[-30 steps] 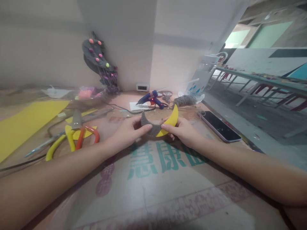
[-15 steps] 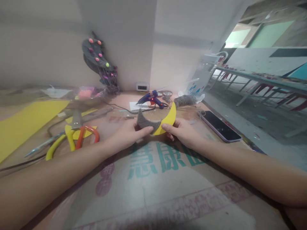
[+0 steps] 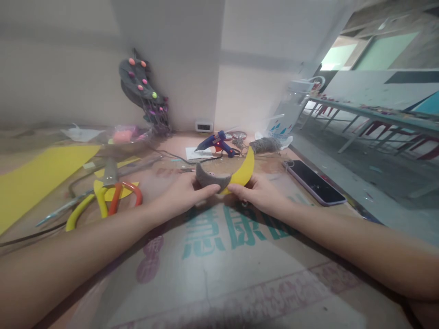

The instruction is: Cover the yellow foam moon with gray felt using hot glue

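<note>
Both my hands hold one yellow crescent-shaped foam piece [image 3: 244, 170] above the table. Its left half is wrapped in grey twine [image 3: 209, 177]. My left hand [image 3: 183, 194] pinches the twine-wrapped end, thumb on top. My right hand [image 3: 256, 192] grips the bare yellow end from below. The crescent's tips point up and away from me.
Scissors with yellow and orange handles [image 3: 106, 194] lie at the left beside a yellow foam sheet [image 3: 37, 176]. A blue glue gun [image 3: 216, 142] and a twine bundle [image 3: 265, 145] sit behind the hands. A phone [image 3: 313, 182] lies at the right. A printed sack [image 3: 219, 256] covers the table.
The crescent has tilted and shifted slightly left and lower between my hands, and my fingers have shifted along it. Nothing else on the table moved.
</note>
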The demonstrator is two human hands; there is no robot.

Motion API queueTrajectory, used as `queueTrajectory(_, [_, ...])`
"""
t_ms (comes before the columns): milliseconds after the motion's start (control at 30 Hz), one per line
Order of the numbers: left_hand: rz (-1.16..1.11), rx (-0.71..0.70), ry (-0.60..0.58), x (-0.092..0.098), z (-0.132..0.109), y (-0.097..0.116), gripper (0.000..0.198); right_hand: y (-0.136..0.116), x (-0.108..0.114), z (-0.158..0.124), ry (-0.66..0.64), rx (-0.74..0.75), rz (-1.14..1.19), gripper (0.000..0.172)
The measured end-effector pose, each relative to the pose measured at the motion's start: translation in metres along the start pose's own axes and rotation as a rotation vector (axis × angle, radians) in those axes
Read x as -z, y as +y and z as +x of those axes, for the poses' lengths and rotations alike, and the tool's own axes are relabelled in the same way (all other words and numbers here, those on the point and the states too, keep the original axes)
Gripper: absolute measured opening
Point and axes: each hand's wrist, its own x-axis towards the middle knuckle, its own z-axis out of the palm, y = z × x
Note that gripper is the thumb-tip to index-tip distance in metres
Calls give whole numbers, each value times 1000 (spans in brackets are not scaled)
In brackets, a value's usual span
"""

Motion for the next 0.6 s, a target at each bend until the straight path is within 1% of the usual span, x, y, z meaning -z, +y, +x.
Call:
queueTrajectory(100, [-30,-5,41,1,0,3,33,4,0,2,-22,26,48,31])
queueTrajectory(133, [-43,-1,44,1,-1,4,33,4,1,1,-2,39,58,32])
queueTrajectory(267, [-113,66,24,1,-4,2,31,-4,5,-2,157,67,79,34])
queueTrajectory(367, [-160,112,9,0,-3,2,30,-6,7,-3,190,34,25,30])
queueTrajectory(467, [-241,115,71,2,-1,6,27,-3,4,-2,124,43,-80,24])
queueTrajectory(533, [-291,122,114,3,0,9,25,-1,2,-1,46,87,-124,23])
queueTrajectory(600, [-312,132,131,4,1,9,27,-3,3,0,-35,146,-171,25])
